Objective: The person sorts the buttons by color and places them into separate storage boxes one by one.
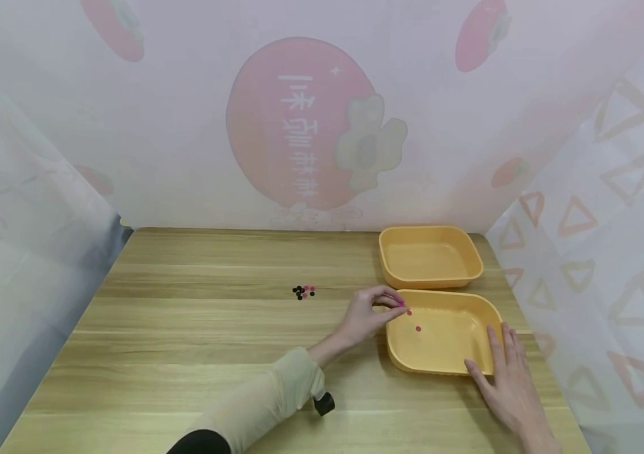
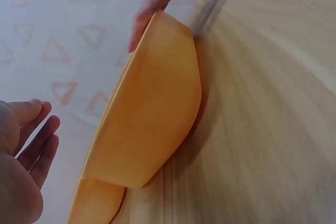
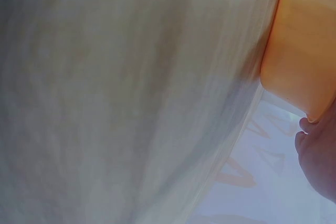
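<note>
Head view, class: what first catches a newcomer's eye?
Probably the large pink print at top centre, then yellow trays at right. The left grip pinches something pink at the nearer tray's left rim; the right grip touches its right edge. Black and pink discs lie farther left.

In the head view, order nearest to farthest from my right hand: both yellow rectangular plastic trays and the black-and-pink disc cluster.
1. Front yellow plastic tray, touching the right hand.
2. Rear yellow plastic tray, just beyond.
3. Black-and-pink disc cluster, left.
</note>
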`<state>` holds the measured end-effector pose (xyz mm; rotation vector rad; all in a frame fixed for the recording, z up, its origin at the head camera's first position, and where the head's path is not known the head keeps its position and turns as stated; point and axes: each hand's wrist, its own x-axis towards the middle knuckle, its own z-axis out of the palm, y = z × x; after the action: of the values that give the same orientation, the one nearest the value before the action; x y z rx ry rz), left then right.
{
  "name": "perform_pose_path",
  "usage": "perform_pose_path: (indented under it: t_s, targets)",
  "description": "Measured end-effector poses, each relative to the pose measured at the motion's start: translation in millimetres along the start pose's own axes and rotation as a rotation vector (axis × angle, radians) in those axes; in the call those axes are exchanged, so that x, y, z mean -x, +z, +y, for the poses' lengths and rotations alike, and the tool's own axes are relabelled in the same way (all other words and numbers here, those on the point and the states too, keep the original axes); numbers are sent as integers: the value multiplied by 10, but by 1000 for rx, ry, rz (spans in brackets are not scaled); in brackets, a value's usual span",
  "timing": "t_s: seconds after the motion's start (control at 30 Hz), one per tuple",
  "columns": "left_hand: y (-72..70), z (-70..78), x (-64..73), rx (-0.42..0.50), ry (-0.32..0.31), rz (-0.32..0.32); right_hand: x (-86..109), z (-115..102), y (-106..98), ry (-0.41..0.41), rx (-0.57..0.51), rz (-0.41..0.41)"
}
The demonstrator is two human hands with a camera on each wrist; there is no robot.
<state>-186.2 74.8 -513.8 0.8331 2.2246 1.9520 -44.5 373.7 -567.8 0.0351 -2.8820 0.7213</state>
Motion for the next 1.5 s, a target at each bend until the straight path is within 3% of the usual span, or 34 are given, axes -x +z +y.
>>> perform_pose_path:
  t_s: [0.2,0.43,0.67,0.97,1.2,1.5]
  targets:
    - [186,26,-25,88,-90,-32,-4,-8,-8,6,-18,-13]
    - [345,15,-66,160,-105,-61,-4,-17,-17,9,-15,-11]
    - [441,-15,-110,170,-107,-65,-2,-30,-25,16,-17,-29]
    - [484,-19,-120,161,-117,-52,-1,-30,-23,19,-14,-31]
    - [478,-26,-101,-3,-105,-32,5,-31,-28,12,-19,-33]
    - [336,-55,-83,-6,-83,-25,15,-21,-34,2,-16,-17]
